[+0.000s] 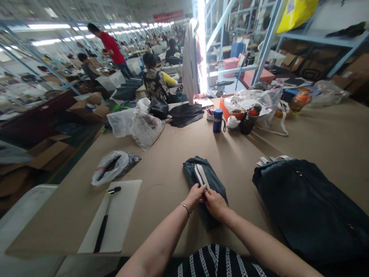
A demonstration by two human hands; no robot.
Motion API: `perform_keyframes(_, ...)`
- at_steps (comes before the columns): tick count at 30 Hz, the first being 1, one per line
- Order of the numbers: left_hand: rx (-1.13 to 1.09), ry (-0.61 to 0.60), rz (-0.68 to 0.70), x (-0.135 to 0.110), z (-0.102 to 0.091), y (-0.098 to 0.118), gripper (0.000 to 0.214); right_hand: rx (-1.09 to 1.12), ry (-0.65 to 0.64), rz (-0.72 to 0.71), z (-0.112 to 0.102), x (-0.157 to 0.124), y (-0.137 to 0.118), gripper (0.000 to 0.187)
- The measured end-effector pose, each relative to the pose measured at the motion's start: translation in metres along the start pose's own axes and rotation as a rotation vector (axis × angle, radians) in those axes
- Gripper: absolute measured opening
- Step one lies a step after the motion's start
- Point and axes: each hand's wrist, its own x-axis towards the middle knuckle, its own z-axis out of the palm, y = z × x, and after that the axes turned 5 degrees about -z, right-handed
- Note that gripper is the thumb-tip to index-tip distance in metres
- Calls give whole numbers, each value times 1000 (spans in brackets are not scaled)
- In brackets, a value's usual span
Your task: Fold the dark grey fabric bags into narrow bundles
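Observation:
A dark blue-green fabric piece lies folded on the table in front of me, with a white-edged zipper running along its top. My left hand pinches the zipper's near end from the left, a bracelet on its wrist. Against it from the right, my right hand is closed on the same stretch of zipper. The fingertips of both hands meet, and they cover whatever small part lies between them. To the right rests a larger stack of dark fabric pieces with white tags at its far edge.
At left, a hammer lies on a white board, near an open plastic bag. Farther back are a blue thermos, a dark bottle, an orange box and plastic bags. Co-workers sit and stand beyond.

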Motion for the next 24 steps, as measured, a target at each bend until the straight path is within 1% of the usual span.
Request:
perform_keyframes(2, -15, 27, 3, 0, -4, 1, 14, 52, 17, -40, 4, -3, -5, 52)
perform_keyframes(4, -21, 34, -4, -1, -10, 1, 10, 142, 36, -50, 6, -2, -4, 45)
perform_keyframes(6, -24, 24, -8, -3, -16, 1, 9, 231, 69, -23, 4, 4, 2, 37)
perform_keyframes(9, -42, -13, 8, -7, -21, 0, 7, 318, 129, 63, -3, 18, 9, 44)
perform_keyframes(11, -63, -47, 28, -11, -22, 1, 10, 361, 134, 87, -9, 26, 8, 51)
perform_keyframes(13, -79, -74, 50, -18, -24, 3, 15, 392, 103, 60, -13, 30, -1, 50)
perform_keyframes(16, -82, -98, 95, -32, -30, 5, 22, 382, 55, -23, -14, 28, -17, 42)
perform_keyframes(18, -73, -98, 133, -39, -38, 2, 24, 353, 32, -18, -12, 27, -24, 45)
perform_keyframes(20, -83, -105, 150, -37, -47, -7, 27, 373, 5, 29, -8, 32, -26, 48)
perform_keyframes(21, -115, -145, 159, -33, -52, -11, 28, 409, -22, 33, -7, 37, -26, 47)
perform_keyframes(24, -212, -204, 214, -20, -68, -18, 30, 557, -118, -56, -3, 52, -27, 39)
